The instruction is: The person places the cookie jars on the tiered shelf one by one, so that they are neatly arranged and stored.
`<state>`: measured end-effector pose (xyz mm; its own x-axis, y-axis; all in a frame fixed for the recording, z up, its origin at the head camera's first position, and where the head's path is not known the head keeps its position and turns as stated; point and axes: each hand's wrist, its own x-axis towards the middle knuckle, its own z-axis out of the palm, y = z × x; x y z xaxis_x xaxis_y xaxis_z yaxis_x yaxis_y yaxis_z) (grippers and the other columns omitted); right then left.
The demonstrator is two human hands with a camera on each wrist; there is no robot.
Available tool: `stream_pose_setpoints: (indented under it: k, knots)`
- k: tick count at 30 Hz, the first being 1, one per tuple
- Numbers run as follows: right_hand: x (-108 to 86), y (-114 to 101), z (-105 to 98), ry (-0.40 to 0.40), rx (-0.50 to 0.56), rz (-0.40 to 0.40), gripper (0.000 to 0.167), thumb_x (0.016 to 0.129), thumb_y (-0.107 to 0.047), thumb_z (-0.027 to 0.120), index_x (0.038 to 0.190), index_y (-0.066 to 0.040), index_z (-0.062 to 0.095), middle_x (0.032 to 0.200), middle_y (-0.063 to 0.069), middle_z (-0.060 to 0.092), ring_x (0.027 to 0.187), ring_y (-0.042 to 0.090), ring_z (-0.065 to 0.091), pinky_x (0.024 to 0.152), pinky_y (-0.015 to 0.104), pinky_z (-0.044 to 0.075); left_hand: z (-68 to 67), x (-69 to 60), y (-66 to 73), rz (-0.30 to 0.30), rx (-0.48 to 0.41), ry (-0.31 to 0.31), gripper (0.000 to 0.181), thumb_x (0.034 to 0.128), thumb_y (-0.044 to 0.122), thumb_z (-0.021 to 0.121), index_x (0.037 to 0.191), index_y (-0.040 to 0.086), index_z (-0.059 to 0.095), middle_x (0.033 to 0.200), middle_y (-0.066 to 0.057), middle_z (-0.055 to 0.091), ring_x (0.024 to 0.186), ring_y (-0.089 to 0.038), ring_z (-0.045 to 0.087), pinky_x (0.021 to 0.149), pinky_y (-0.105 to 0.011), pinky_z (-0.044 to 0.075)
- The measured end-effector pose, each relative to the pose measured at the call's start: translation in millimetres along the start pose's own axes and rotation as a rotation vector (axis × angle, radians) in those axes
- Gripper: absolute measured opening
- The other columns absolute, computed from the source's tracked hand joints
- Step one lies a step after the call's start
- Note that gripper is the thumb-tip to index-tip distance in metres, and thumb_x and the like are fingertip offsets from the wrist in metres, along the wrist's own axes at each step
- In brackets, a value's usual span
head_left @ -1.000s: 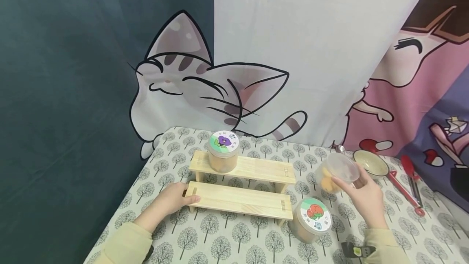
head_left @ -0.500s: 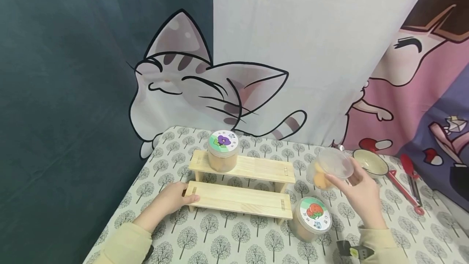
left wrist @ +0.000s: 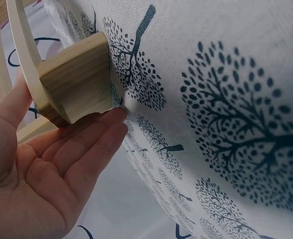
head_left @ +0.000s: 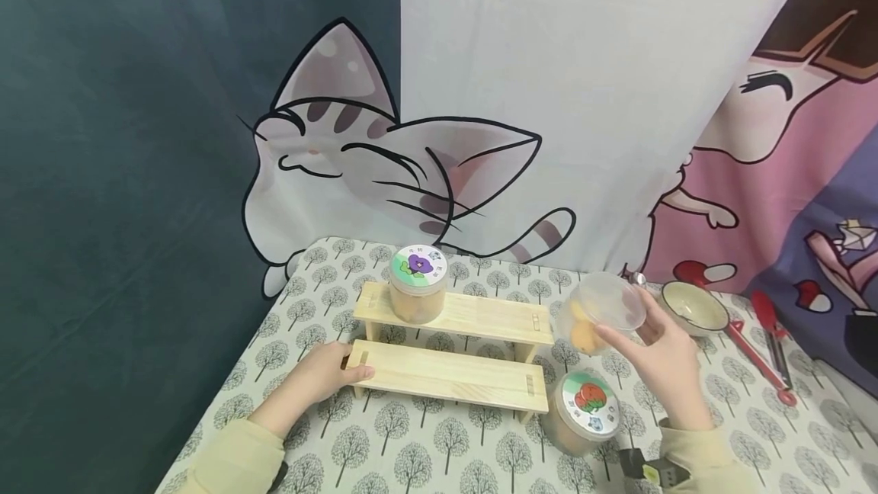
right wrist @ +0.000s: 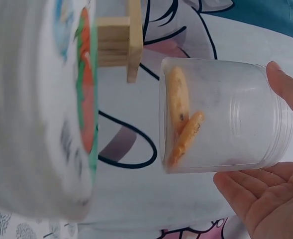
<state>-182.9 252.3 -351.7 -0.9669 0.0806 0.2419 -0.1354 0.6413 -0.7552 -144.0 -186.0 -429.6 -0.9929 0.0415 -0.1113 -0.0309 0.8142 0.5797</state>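
Wooden rack is gripped at its left edge by left hand; right hand grips a jar near the rack's right edge

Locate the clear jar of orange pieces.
Right of centre in the head view, the clear jar is in the right hand, just right of the wooden rack and higher in frame than the red-fruit-lidded jar.
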Motion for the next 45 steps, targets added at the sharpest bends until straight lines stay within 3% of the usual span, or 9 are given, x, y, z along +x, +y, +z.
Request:
stream_pose_setpoints:
  k: [9,16,25,28,33,40,45]
  knots:
    - [-1.0,-14.6,14.5,-0.020,0.025,-0.036,0.089,0.076,-0.035,0.080,0.149,-0.020,0.030,0.143,0.013,0.045,0.124,0.036,0.049,0.081,0.002,0.037,0.0,-1.6,0.3,-0.004,0.008,0.007,0.034,0.0788,0.035,0.074,0.097,0.007,0.070,0.074,0.000,0.061,0.065,-0.014,0.050,0.065,-0.036,0.046]
    - [0.6,-18.7,27.6,-0.035,0.090,-0.096,0.086,0.076,-0.029,0.081,0.147,-0.014,0.035,0.140,0.014,0.048,0.123,0.036,0.050,0.083,0.005,0.040,2.0,0.4,0.3,-0.004,0.025,0.004,0.035,0.0789,0.037,0.074,0.098,0.008,0.070,0.080,-0.001,0.065,0.068,-0.015,0.051,0.070,-0.040,0.048]
    - [3.5,-27.1,45.1,-0.075,0.123,-0.093,0.089,0.074,-0.032,0.082,0.147,-0.016,0.033,0.142,0.014,0.045,0.125,0.035,0.049,0.087,0.008,0.039,3.4,0.5,-1.9,-0.003,0.023,0.008,0.035,0.0785,0.038,0.074,0.098,0.009,0.070,0.083,-0.003,0.066,0.072,-0.017,0.052,0.073,-0.045,0.048]
    - [5.3,-31.0,51.1,-0.089,0.123,-0.086,0.089,0.074,-0.035,0.082,0.147,-0.018,0.034,0.143,0.013,0.044,0.126,0.033,0.049,0.091,0.012,0.040,3.6,0.3,-2.1,-0.007,0.021,0.007,0.034,0.0786,0.038,0.074,0.098,0.010,0.070,0.084,-0.003,0.067,0.074,-0.018,0.053,0.074,-0.046,0.047]
    - [9.4,-38.6,58.8,-0.118,0.114,-0.074,0.091,0.073,-0.041,0.081,0.147,-0.020,0.032,0.144,0.013,0.044,0.126,0.033,0.049,0.099,0.034,0.040,3.3,0.5,-1.8,-0.002,0.020,0.012,0.034,0.0784,0.038,0.074,0.099,0.011,0.071,0.087,-0.004,0.068,0.077,-0.020,0.054,0.077,-0.049,0.047]
    - [15.0,-46.3,71.4,-0.145,0.172,-0.087,0.093,0.071,-0.040,0.082,0.147,-0.017,0.034,0.144,0.012,0.044,0.128,0.030,0.048,0.098,0.026,0.039,1.7,-0.6,-1.5,0.000,0.020,0.016,0.034,0.0782,0.039,0.074,0.097,0.011,0.071,0.088,-0.005,0.068,0.077,-0.021,0.055,0.077,-0.049,0.047]
    - [16.8,-51.9,79.8,-0.167,0.178,-0.068,0.096,0.069,-0.044,0.083,0.147,-0.019,0.034,0.145,0.012,0.042,0.128,0.029,0.047,0.099,0.031,0.040,1.3,-1.0,-1.7,-0.001,0.019,0.017,0.034,0.0785,0.039,0.074,0.098,0.011,0.071,0.090,-0.005,0.068,0.078,-0.021,0.056,0.077,-0.048,0.047]
